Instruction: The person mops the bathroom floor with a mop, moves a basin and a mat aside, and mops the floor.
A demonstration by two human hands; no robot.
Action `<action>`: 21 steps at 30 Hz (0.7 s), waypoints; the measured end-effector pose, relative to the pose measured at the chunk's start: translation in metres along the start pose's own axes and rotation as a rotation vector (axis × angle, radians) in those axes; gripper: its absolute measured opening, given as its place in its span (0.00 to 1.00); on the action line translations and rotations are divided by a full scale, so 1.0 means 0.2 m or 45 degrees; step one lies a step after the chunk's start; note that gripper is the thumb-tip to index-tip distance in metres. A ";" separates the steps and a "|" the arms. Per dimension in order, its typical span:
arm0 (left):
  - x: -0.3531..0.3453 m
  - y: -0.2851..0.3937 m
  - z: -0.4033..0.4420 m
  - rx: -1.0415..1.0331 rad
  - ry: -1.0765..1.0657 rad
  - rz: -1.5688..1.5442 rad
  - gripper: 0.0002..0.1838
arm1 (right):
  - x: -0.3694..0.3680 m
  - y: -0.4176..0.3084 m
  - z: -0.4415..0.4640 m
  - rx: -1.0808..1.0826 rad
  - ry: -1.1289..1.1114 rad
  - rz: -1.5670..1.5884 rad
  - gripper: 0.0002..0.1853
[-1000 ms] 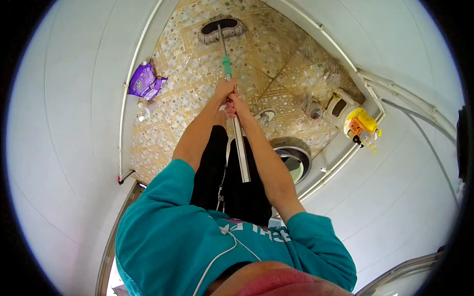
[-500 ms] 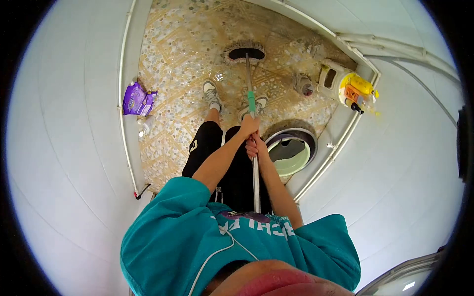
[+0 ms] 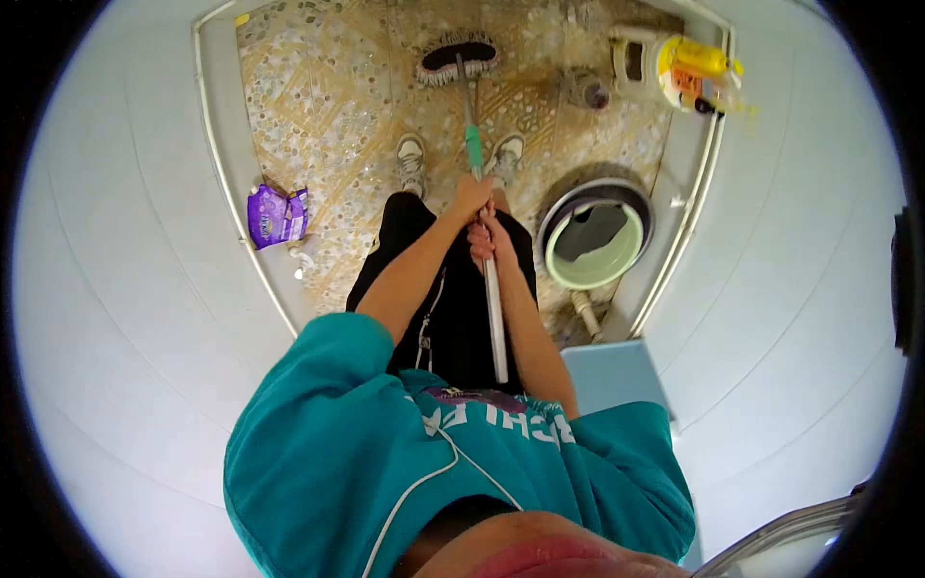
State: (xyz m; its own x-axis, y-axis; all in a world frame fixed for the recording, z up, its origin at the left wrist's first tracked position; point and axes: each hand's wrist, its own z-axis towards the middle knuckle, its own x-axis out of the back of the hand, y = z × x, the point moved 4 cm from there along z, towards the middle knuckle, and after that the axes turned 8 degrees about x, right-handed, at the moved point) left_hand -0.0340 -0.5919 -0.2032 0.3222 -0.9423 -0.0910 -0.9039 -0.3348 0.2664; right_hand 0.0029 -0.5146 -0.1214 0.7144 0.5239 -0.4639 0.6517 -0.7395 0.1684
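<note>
A mop with a dark, fringed head rests on the patterned floor, beyond my shoes. Its silver handle with a green collar runs back toward my body, the near end free in front of my shirt. My left hand is closed around the handle just below the green collar. Close beneath it, my right hand also wraps the handle, its fingers curled.
A purple packet lies by the left wall. At right are nested basins, a dark-topped container, and a pale container beside a yellow bottle. Pipes line the wall; a blue-grey panel lies below the basins.
My view has shifted, so the floor items appear displaced. The mop handle's near end and the blue-grey panel now show. Both hands keep their hold, and my right shoe has moved forward.
</note>
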 end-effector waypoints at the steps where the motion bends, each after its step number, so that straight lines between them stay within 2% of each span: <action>1: 0.02 0.02 -0.04 -0.002 -0.080 -0.041 0.24 | 0.02 0.04 -0.02 -0.144 0.039 0.135 0.08; 2: 0.05 -0.01 -0.04 0.019 -0.103 0.008 0.24 | 0.02 0.09 -0.06 -0.195 -0.090 0.112 0.11; 3: 0.08 -0.04 -0.02 0.031 -0.147 -0.114 0.22 | 0.02 0.14 -0.09 -0.241 -0.225 0.072 0.14; 4: 0.11 -0.02 0.00 0.025 -0.189 -0.241 0.21 | 0.02 0.19 -0.11 -0.211 -0.205 0.025 0.15; 5: 0.13 -0.01 -0.01 0.019 -0.209 -0.210 0.21 | 0.02 0.25 -0.15 -0.183 -0.182 -0.024 0.16; 7: 0.20 -0.05 -0.11 0.093 -0.105 -0.424 0.16 | 0.00 0.35 -0.22 -0.137 -0.185 -0.018 0.17; 9: 0.22 -0.10 -0.25 0.075 -0.191 -0.406 0.14 | -0.01 0.41 -0.26 -0.082 -0.173 -0.051 0.18; 11: 0.21 -0.22 -0.32 0.209 -0.370 -0.497 0.13 | 0.08 0.46 -0.28 -0.065 -0.075 -0.052 0.16; 13: 0.19 -0.32 -0.36 0.153 -0.377 -0.455 0.12 | 0.15 0.51 -0.34 0.018 -0.032 -0.204 0.16; 14: 0.17 -0.38 -0.38 0.082 -0.295 -0.256 0.12 | 0.19 0.51 -0.39 0.027 0.105 -0.209 0.16; 15: 0.16 -0.43 -0.39 0.006 -0.214 -0.056 0.11 | 0.27 0.53 -0.40 0.051 0.083 -0.205 0.18; 17: 0.13 -0.65 -0.27 -0.103 -0.062 0.337 0.11 | 0.47 0.58 -0.39 0.026 -0.199 -0.040 0.21; 19: 0.12 -0.60 -0.28 -0.312 0.215 0.632 0.12 | 0.45 0.55 -0.39 0.080 -0.113 -0.145 0.23; 20: 0.12 -0.59 -0.30 -0.293 0.217 0.639 0.12 | 0.41 0.53 -0.35 0.069 -0.025 -0.170 0.24; 21: 0.13 -0.55 -0.28 -0.082 0.068 0.417 0.12 | 0.37 0.51 -0.31 0.066 0.043 -0.201 0.24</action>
State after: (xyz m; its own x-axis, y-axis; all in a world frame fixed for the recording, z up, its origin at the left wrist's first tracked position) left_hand 0.0893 -0.5795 -0.1806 0.0337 -0.9977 0.0593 -0.9427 -0.0120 0.3335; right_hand 0.1374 -0.5249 -0.0845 0.6132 0.6484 -0.4513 0.7429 -0.6675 0.0504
